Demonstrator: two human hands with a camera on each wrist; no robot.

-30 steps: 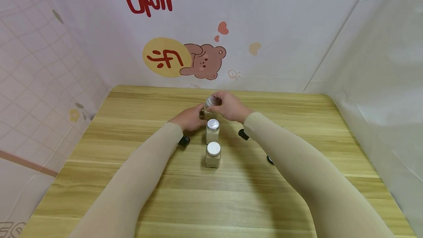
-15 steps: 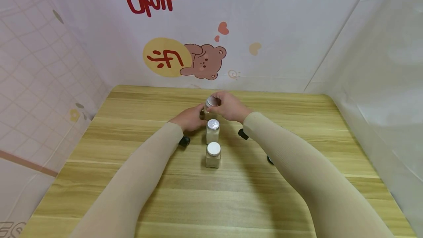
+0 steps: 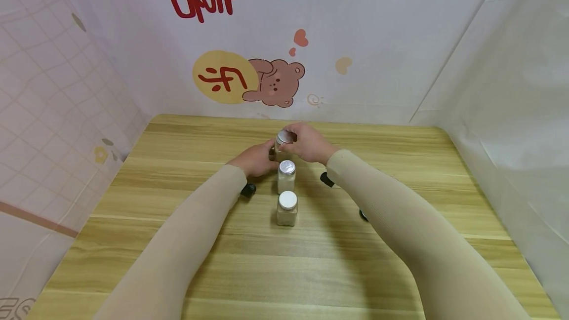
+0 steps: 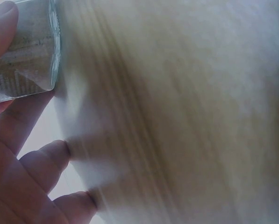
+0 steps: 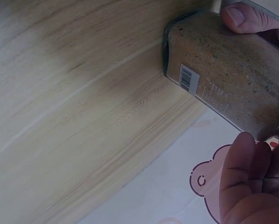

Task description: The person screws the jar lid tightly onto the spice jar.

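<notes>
A square glass spice jar (image 3: 282, 154) with a silvery lid (image 3: 284, 137) stands farthest back in a row of jars. My left hand (image 3: 257, 161) grips its body from the left, with the thumb across the glass in the left wrist view. On the lid, my right hand (image 3: 309, 143) curls its fingers and thumb. The right wrist view shows speckled brown seasoning and a barcode on the jar (image 5: 223, 70). Just in front stands a second jar (image 3: 286, 180) with a shiny silver top. Nearest to me is a third jar (image 3: 286, 216) with a white top.
The jars stand on a wood-grain table (image 3: 284, 275). A small dark-rimmed round object (image 3: 363, 215) is partly hidden beneath the right sleeve. White printed sheets hang behind the table and along both sides. Black wrist-camera parts show beside both cuffs.
</notes>
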